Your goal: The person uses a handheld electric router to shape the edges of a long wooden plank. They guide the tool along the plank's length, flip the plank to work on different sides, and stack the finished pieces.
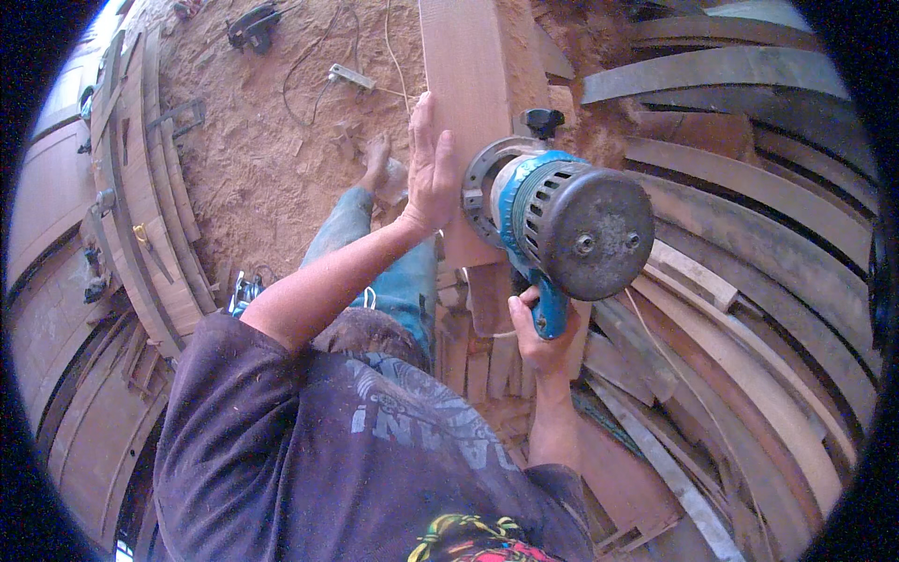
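A blue and black wood router (pixel 585 225) sits on a long reddish-brown plank (pixel 468 75), its round grey base toward the board's near end. My right hand (pixel 543 339) is wrapped around the router's blue handle, with the thumb near the trigger area. A black knob (pixel 542 122) sticks out on the router's far side. My left hand (pixel 432 173) lies along the plank's left edge, fingers stretched out and pointing away from me, just left of the router base. The router's cutting bit is hidden beneath its body.
Many long boards (pixel 749 225) are stacked on the right, and more curved planks (pixel 150 187) lean at the left. Sawdust covers the ground (pixel 243 140). A white power strip (pixel 351 76) with cords and a dark power tool (pixel 251 30) lie there. A cord (pixel 693 384) crosses the right-hand boards.
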The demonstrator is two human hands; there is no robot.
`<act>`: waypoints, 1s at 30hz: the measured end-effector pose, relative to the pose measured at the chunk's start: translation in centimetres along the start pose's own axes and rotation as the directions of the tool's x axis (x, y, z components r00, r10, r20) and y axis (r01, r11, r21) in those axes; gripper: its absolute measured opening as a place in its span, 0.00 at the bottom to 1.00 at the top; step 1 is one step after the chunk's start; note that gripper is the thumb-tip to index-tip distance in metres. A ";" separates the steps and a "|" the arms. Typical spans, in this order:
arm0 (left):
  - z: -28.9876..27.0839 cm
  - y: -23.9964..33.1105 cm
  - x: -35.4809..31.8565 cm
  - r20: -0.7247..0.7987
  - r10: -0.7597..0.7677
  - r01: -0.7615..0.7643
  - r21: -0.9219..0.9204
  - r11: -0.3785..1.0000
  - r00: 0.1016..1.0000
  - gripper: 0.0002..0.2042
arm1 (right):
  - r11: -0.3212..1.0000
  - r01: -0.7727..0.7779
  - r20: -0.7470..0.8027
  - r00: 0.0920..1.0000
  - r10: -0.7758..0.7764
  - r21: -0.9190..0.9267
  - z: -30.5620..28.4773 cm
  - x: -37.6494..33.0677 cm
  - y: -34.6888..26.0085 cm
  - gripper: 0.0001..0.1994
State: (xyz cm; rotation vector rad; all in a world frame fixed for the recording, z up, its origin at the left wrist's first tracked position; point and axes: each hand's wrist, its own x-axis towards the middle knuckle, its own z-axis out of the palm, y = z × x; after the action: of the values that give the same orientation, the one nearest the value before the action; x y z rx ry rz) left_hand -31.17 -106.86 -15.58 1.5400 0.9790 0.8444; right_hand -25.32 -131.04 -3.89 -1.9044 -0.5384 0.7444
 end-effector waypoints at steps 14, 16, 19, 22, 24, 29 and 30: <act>0.1 0.0 0.5 0.030 -0.028 0.027 0.039 0.999 0.999 0.32 | 1.000 0.012 0.007 1.000 -0.011 -0.020 0.8 3.4 -1.9 0.06; 0.0 0.5 0.5 0.035 -0.031 0.030 0.011 0.999 0.999 0.32 | 1.000 0.013 0.023 1.000 -0.012 -0.018 0.7 3.9 -2.6 0.05; 0.1 0.8 0.7 0.037 -0.039 0.039 -0.010 0.999 0.999 0.33 | 0.987 0.093 0.048 0.995 -0.088 -0.132 0.7 4.5 -2.9 0.05; 0.0 0.2 0.5 0.060 -0.030 0.030 0.011 0.999 0.998 0.33 | 0.999 -0.032 0.032 0.999 0.032 -0.015 0.6 5.0 -2.4 0.05; 0.0 -0.1 0.5 0.084 -0.030 0.029 0.018 0.999 0.996 0.33 | 0.993 -0.112 0.039 0.993 0.111 0.028 0.8 5.5 -3.3 0.05; -0.2 0.2 0.4 0.103 -0.031 0.031 -0.002 1.000 0.994 0.34 | 0.997 0.039 0.031 0.999 -0.037 -0.065 1.4 6.9 -4.2 0.05; -0.4 0.3 0.4 0.112 -0.037 0.037 -0.001 0.999 0.993 0.34 | 0.994 0.012 0.056 0.998 -0.007 -0.106 1.3 7.1 -4.7 0.04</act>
State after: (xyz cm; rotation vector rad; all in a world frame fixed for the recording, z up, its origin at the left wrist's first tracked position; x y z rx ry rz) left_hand -31.30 -106.42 -15.23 1.5451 0.9215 0.7248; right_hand -21.41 -123.65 -1.95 -1.9823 -0.6322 0.7777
